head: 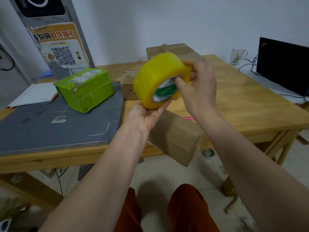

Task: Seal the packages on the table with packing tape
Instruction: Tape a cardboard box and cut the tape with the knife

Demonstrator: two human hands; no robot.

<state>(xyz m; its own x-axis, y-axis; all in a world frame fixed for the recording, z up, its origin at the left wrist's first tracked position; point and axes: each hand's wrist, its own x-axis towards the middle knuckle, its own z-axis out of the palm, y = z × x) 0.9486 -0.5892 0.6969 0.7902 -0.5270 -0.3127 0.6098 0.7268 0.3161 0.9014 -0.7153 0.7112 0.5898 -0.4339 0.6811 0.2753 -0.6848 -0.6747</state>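
Note:
A big yellow roll of packing tape (155, 77) is held up above the wooden table (242, 104). My left hand (147, 114) cups it from below, fingers curled along its lower rim. My right hand (199, 86) grips the roll's right side, thumb hooked into the green-and-white core. Under my wrists a brown cardboard package (177, 139) lies tilted, overhanging the table's front edge. A small brown box (128, 86) sits behind the roll, a larger taped brown box (173, 49) farther back. A green box (85, 87) rests on the grey mat (50, 129).
A grey stand with a QR-code poster (61, 47) rises at the back left, white paper (33, 94) beside it. At the right stand a glass mug (237, 56), a black monitor (282, 64) and cables. A pink item (189, 118) peeks out by my right forearm.

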